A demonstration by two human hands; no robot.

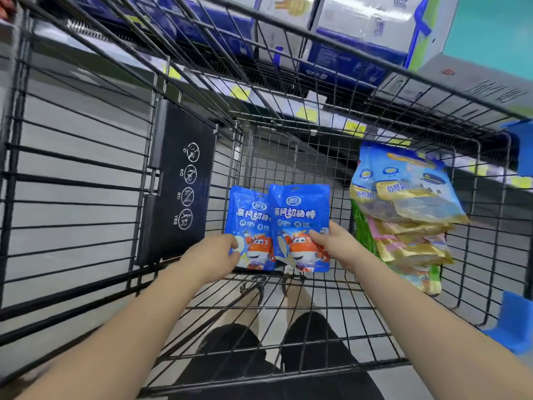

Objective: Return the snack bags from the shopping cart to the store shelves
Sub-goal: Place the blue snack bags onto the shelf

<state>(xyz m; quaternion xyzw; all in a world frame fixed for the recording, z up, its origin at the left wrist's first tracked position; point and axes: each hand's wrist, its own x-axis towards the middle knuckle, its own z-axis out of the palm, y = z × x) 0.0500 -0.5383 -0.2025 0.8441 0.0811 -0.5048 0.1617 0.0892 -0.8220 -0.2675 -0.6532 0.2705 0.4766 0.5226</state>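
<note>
Inside the shopping cart (403, 71), left hand (212, 256) grips one blue bag (250, 223), right hand (339, 245) the other blue bag (302, 223); price-tagged shelf (288, 102) beyond, grey floor (346, 324) beneath.

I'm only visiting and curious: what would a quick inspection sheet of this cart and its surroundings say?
Surface: wire cart; its mesh floor shows legs beneath.
Job's things: two matching blue bags, left bag and right bag, upright and overlapping; pile of bags against the cart's right wall.
Clutter: black sign panel on the cart's left side.
Hands: left hand grips the left bag; right hand grips the right bag.
Cables: nothing seen.
Surroundings: shelf with blue boxes and yellow price tags.
</note>
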